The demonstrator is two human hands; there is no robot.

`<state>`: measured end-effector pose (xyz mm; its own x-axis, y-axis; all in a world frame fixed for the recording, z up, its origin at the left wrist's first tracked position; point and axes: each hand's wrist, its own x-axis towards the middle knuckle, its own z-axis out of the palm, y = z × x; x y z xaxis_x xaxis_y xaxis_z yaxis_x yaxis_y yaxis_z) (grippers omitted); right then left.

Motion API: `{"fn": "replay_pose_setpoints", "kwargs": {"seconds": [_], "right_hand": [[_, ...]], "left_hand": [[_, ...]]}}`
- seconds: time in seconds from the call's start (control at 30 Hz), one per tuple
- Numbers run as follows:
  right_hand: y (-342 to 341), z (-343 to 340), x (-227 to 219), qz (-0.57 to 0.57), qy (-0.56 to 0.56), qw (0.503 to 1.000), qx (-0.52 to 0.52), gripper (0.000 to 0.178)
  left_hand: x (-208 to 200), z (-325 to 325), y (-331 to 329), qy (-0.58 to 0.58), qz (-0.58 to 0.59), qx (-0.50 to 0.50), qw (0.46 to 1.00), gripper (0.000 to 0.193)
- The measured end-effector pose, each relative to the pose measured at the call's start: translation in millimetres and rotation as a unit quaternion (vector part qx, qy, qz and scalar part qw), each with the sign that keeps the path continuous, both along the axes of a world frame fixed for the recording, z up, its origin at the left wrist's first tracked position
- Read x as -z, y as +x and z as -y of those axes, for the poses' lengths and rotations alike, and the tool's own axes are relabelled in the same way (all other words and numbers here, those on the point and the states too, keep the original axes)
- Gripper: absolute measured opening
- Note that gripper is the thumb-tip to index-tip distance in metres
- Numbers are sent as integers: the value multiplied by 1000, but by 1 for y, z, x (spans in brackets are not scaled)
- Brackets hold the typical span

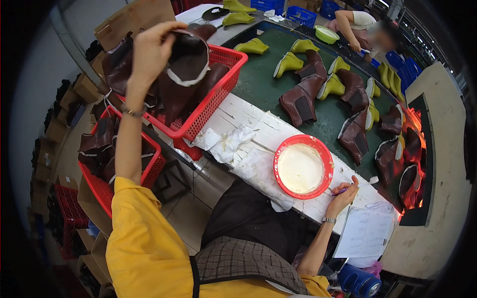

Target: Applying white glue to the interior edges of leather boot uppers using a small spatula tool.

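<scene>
My left hand (155, 52) grips the top edge of a dark brown boot upper (188, 62) with a whitish rim, just above a red plastic basket (218, 97). More brown uppers lie in that basket. My right hand (346, 193) is closed around a thin brush (373, 180) with a purple handle and a pale tip. It rests over the white bench edge, right of a red bowl (328, 166) of creamy white paste.
Brown uppers (300, 102) and yellow-green shoe lasts (288, 64) sit on a green belt (258, 102) leading to a glowing opening (422, 149). White rags (233, 146), an open notebook (365, 231) and a second red basket (155, 171) are nearby. A co-worker (348, 32) works across the belt.
</scene>
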<state>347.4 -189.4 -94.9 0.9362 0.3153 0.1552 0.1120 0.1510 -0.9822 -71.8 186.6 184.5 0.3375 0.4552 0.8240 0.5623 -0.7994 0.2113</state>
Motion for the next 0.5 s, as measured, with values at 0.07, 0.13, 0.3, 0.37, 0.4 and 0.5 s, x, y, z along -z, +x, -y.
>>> {"fn": "replay_pose_setpoints", "kwargs": {"seconds": [0.07,0.13,0.3,0.37,0.4,0.5], "right_hand": [[2,0,0,-6,-7,1000,0,42],[8,5,5,-3,-13,999,-30,41],[-1,8,-4,-6,-5,999,-46,44],[-7,6,-6,-36,37,997,-58,43],[-3,13,-8,-36,35,998,-44,43],[1,41,-24,32,-63,997,-39,41]], "left_hand": [[-23,36,5,6,-7,-8,1000,31],[-28,56,11,137,13,13,990,32],[-14,16,-8,251,57,-22,966,30],[3,-12,-26,232,80,-63,967,29],[0,9,-3,72,113,-118,984,38],[-18,31,22,166,134,-22,977,28]]}}
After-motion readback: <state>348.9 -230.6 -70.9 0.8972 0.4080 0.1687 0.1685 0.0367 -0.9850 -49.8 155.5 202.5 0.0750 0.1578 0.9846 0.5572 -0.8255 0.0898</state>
